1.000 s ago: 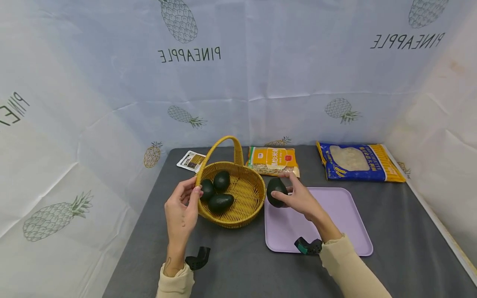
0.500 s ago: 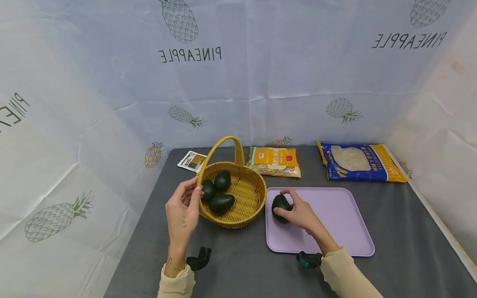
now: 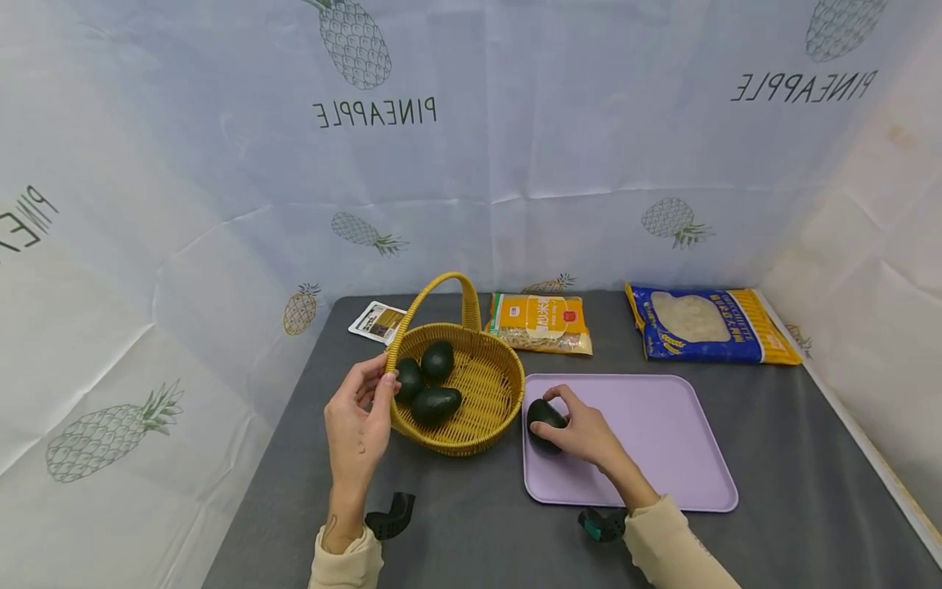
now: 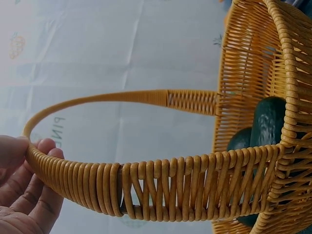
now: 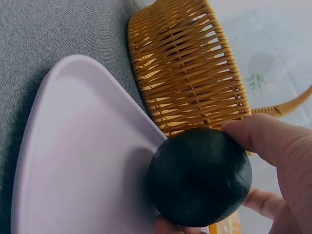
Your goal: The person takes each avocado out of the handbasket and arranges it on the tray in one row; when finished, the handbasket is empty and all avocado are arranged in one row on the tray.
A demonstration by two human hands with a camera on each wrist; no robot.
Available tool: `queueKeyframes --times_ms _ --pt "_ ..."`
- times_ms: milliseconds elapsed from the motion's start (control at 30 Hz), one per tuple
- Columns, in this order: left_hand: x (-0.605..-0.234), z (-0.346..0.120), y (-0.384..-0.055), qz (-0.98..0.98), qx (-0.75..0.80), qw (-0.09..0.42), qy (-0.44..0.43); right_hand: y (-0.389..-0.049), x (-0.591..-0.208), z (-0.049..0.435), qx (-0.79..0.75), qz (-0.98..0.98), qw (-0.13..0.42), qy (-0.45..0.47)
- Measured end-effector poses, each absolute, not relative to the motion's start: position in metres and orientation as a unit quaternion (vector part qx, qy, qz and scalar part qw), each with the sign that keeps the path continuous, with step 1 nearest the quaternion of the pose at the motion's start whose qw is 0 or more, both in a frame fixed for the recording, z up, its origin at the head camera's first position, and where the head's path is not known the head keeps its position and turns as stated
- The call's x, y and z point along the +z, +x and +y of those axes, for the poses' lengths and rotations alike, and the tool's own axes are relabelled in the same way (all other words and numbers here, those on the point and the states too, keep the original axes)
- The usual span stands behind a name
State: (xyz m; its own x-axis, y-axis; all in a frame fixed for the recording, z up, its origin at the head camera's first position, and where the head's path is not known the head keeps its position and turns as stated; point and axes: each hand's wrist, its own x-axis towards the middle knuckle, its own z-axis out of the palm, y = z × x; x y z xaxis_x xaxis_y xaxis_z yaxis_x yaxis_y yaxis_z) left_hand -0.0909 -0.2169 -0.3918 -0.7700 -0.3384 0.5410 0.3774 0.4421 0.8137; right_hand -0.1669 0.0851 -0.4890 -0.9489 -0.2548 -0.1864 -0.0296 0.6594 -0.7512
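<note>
My left hand (image 3: 359,413) pinches the handle of a yellow wicker basket (image 3: 482,438) between thumb and fingers. Several dark green avocados, among them one at the front (image 3: 436,406), lie in the basket's left half. Over the left side of a lilac tray (image 3: 655,442), my right hand (image 3: 585,429) grips another avocado (image 3: 543,421) with its thumb and fingers. From the right wrist view the held avocado (image 5: 200,178) covers part of the tray; whether it touches the tray I cannot tell. The wicker handle (image 4: 97,183) is seen close up in the left wrist view.
Behind the basket lie an orange grain packet (image 3: 540,323) and a small white-and-brown packet (image 3: 378,321). A blue and yellow bag (image 3: 710,325) lies at the back right of the dark table (image 3: 471,532). White pineapple-printed cloth surrounds the table.
My right hand has carried the avocado down from beside the basket's rim to the tray, then slightly left. The left hand stays on the basket handle.
</note>
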Motion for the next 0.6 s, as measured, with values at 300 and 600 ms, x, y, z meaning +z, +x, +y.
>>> queueKeyframes --times_ms 300,600 --pt "-0.3914 -0.2165 -0.09 -0.782 -0.525 0.335 -0.01 -0.1634 -0.488 0.0827 -0.39 0.907 0.139 -0.083" --pt "-0.3908 -0.216 -0.0895 -0.785 -0.518 0.339 -0.013 -0.1627 -0.4829 0.0839 -0.375 0.91 0.158 -0.085"
